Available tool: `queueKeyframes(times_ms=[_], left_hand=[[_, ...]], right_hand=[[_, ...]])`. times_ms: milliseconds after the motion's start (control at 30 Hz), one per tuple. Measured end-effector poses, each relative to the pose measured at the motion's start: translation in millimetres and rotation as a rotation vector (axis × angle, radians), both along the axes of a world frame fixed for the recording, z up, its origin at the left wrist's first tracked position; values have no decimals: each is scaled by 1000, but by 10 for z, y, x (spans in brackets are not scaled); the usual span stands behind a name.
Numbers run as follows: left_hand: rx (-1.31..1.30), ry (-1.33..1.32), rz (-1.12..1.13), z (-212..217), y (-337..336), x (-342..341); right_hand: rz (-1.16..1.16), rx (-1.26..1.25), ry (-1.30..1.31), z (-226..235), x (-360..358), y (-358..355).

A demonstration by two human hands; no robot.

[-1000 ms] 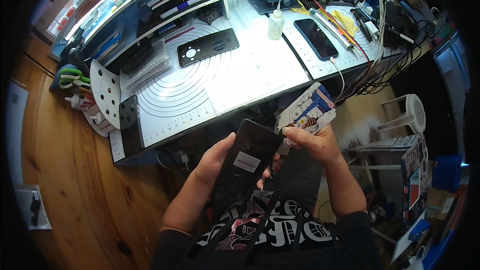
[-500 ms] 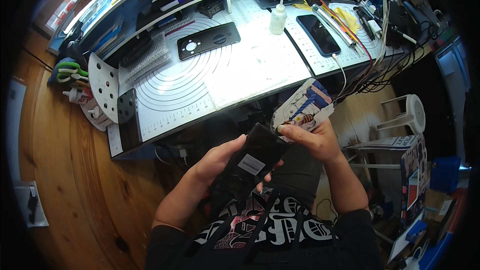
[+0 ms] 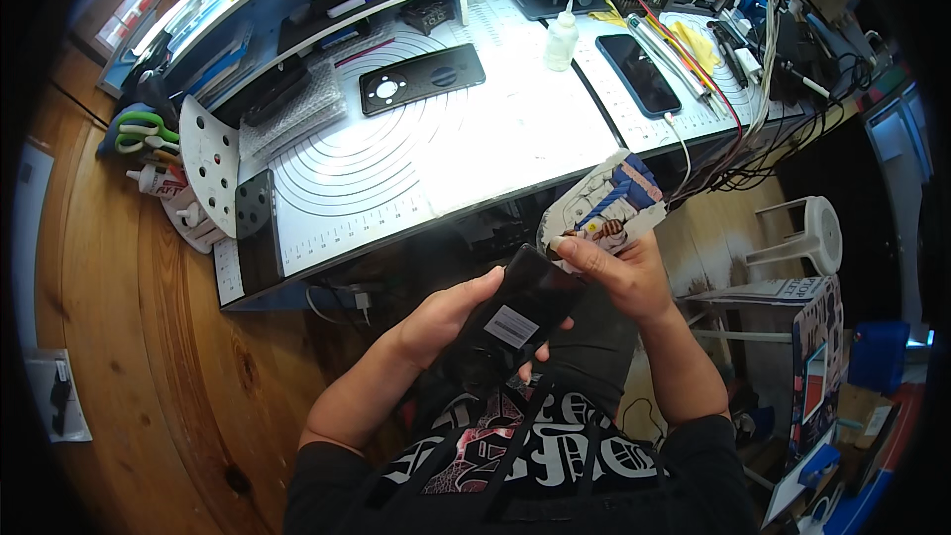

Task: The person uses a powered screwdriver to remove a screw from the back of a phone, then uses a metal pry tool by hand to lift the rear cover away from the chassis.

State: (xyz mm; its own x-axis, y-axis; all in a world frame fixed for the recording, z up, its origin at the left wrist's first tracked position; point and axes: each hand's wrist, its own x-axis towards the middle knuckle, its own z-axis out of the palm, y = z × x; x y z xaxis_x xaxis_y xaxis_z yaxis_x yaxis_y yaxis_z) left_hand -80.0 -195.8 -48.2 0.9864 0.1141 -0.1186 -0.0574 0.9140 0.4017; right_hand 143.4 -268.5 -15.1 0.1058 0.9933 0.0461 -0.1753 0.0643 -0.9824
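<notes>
My left hand (image 3: 438, 325) is wrapped round a black phone-shaped slab (image 3: 530, 295), thumb along its near-left edge and fingertips showing past its right side. A white printed label (image 3: 512, 327) is stuck on its glossy upper face. Pinched in my right hand (image 3: 631, 275) is a flat, folded printed piece (image 3: 606, 200) in white, blue and pink; whether it is cloth or paper I cannot tell. Its lower end meets or overlaps the slab's top corner. Both things are held above my lap, in front of the workbench edge.
On the lit bench mat (image 3: 337, 173) lie a black phone case (image 3: 421, 79), a squeeze bottle (image 3: 561, 42) with a needle tip, and a phone (image 3: 638, 75) on a white cable. Bubble wrap (image 3: 295, 114) sits at left, below shelves. A white stool (image 3: 814, 236) stands right.
The view has shifted slightly, so the bench things sit a little further right. My left hand and the slab have moved slightly right; both grips are unchanged.
</notes>
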Motion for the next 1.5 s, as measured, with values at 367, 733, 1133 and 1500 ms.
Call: queueKeyframes(times_ms=[367,733,1133,1500], left_hand=[[35,4,0,10,13,14],[40,11,-27,24,29,22],[49,28,59,10,7,30],[69,4,81,53,29,23]], right_hand=[[35,-55,-16,76,34,90],[141,-60,-42,133,128,259],[172,-100,-60,156,95,383],[104,-54,-38,123,24,349]])
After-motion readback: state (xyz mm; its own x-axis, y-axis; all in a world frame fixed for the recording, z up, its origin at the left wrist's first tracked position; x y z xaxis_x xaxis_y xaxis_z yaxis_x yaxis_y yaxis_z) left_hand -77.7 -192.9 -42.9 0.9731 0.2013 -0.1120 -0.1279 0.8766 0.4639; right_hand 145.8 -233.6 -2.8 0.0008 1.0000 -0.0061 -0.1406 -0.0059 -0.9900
